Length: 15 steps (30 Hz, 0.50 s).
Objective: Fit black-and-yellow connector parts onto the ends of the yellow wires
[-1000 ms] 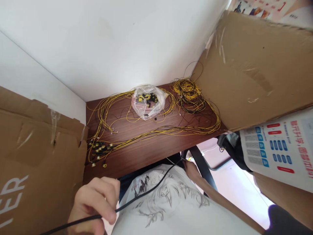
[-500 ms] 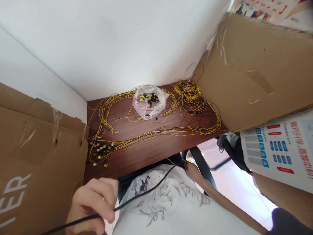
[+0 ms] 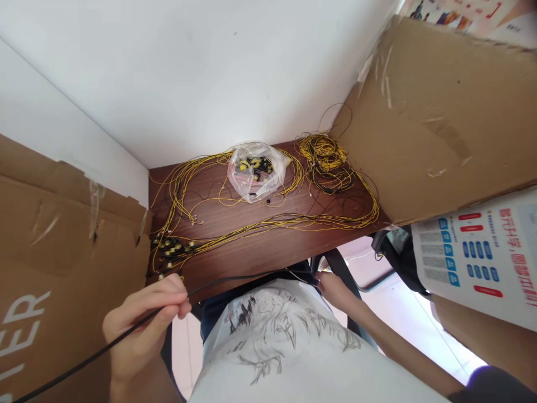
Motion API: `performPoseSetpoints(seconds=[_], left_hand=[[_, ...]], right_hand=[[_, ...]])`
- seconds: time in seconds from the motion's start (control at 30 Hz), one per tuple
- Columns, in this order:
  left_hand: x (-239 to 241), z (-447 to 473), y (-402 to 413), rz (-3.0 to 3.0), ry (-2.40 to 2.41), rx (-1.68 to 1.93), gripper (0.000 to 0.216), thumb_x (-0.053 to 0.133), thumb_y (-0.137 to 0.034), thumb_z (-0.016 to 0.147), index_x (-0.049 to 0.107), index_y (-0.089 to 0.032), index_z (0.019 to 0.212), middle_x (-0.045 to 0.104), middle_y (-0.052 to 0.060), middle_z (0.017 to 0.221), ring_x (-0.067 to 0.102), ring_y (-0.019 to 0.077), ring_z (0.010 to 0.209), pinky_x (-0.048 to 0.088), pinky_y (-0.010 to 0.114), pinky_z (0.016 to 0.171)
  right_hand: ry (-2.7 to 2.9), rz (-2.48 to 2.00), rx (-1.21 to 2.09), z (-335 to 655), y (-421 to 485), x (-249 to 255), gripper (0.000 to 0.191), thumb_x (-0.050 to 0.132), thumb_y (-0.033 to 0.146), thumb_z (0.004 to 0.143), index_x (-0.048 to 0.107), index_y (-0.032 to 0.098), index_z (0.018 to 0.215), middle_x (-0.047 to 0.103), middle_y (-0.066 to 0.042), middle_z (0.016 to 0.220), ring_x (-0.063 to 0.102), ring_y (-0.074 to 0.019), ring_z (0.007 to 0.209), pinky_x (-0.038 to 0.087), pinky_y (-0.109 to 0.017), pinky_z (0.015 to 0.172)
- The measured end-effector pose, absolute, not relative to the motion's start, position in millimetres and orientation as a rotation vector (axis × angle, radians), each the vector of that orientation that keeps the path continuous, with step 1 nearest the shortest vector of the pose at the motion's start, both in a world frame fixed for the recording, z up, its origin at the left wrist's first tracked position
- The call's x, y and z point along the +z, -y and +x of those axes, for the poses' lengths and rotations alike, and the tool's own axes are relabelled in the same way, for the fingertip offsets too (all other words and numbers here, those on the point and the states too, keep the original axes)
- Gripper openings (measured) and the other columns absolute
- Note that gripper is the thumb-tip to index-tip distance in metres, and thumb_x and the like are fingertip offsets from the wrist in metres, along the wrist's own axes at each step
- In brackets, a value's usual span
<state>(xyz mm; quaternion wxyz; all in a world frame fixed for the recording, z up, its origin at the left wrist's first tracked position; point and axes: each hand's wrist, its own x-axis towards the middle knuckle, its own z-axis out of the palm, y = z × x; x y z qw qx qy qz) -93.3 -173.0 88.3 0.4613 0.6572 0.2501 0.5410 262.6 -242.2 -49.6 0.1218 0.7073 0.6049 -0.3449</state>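
My left hand is closed in a pinch on a long black cable at the lower left, in front of the brown table's near edge. One length of the cable slants down past the wrist to the lower left. Its other length runs rightward over my lap to my right hand, which is closed on it by my hip, with the fingertips partly hidden. A thin pale wire shows beside that hand. Closest to my left hand on the table lies a cluster of small black-and-yellow connector-like pieces.
On the brown table stands a clear plastic bag of small black and yellow pieces. A tangled yellow-and-black wire coil lies right of it. Cardboard panels flank both sides, a white wall behind.
My left hand has risen slightly, turned, and shifted a little left with the black cable. The cable between my hands now runs higher and flatter, near the table edge. My right hand has barely moved.
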Motion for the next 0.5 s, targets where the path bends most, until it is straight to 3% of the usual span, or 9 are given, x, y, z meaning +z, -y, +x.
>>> performPoseSetpoints(seconds=[0.17,0.3,0.5], left_hand=[[88.5,-92.7,173.8,1.620,-0.616,1.348,0.018,0.057,-0.011,0.078,0.067,-0.010,0.092,0.057,0.004,0.062,0.051,0.0133,0.055,0.037,0.029,0.049],[89.8,-93.0,172.4,1.613,-0.517,1.338,0.021,0.054,-0.016,0.080,0.067,-0.011,0.095,0.056,0.005,0.058,0.049,0.0128,0.051,0.035,0.028,0.046],[91.4,-92.0,175.4,1.517,-0.369,1.259,0.018,0.055,-0.023,0.081,0.066,-0.013,0.092,0.052,0.003,0.053,0.047,0.0113,0.052,0.036,0.025,0.045]], right_hand=[[-1.711,2.065,-0.906,248.1,243.3,-56.8,0.028,0.043,0.003,0.080,0.058,0.003,0.104,0.066,-0.024,0.090,0.065,-0.0307,0.088,0.044,-0.033,0.070],[-1.724,2.089,-0.847,243.7,236.3,-64.7,0.028,0.039,0.001,0.082,0.062,0.006,0.098,0.066,-0.022,0.091,0.065,-0.0281,0.087,0.043,-0.031,0.071],[-1.792,2.209,-0.792,244.9,219.8,-76.9,0.028,0.037,0.013,0.089,0.064,0.012,0.097,0.066,-0.015,0.096,0.062,-0.0225,0.092,0.041,-0.027,0.076]])
